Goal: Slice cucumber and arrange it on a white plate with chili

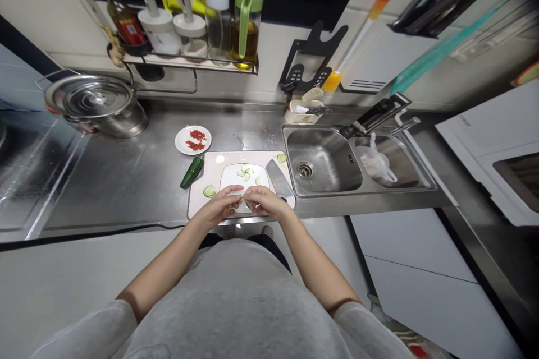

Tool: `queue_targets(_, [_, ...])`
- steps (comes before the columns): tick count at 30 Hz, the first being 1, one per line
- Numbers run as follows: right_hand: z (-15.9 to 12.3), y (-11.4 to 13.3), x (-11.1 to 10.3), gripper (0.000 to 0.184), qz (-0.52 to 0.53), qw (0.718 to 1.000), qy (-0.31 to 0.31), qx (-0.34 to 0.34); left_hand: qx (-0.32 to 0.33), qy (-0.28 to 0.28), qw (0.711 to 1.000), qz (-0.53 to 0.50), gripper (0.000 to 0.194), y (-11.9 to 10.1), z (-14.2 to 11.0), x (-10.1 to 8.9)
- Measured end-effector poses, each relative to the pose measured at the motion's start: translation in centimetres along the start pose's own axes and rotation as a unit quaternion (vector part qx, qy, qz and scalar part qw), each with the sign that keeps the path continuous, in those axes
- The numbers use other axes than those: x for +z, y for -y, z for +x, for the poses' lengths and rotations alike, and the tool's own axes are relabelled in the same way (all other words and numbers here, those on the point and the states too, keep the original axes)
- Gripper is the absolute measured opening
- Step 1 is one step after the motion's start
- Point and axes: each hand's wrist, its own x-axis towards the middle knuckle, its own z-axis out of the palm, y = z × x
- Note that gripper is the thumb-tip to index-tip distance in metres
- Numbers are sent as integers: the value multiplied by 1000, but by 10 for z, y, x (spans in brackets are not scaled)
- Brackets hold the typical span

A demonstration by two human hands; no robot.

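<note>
At the view's six o'clock, the bare left hand (222, 206) and bare right hand (265, 202) hide part of the white, squarish plate (229, 177); anything between their fingertips is too small to tell. At two, dark, slender utensils (448, 7) blur; at three, the boxy white appliance (475, 134) is cut off.

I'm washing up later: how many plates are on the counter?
2: a round plate beyond the cucumber, and a square plate on the board, partly covered.
</note>
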Motion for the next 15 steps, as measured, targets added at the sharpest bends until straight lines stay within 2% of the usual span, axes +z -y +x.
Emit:
queue_targets(4, [1,-2,-8,22,-26,999,-22,7,60,-33,997,45,51,0,6,0])
queue_targets(9, [6,-6,-18,21,-76,996,-40,9,145,-68,979,126,39,5,14,2])
queue_targets(15, [21,-12,-35,27,-178,979,-99,26,191,-119,949,220,26,16,39,1])
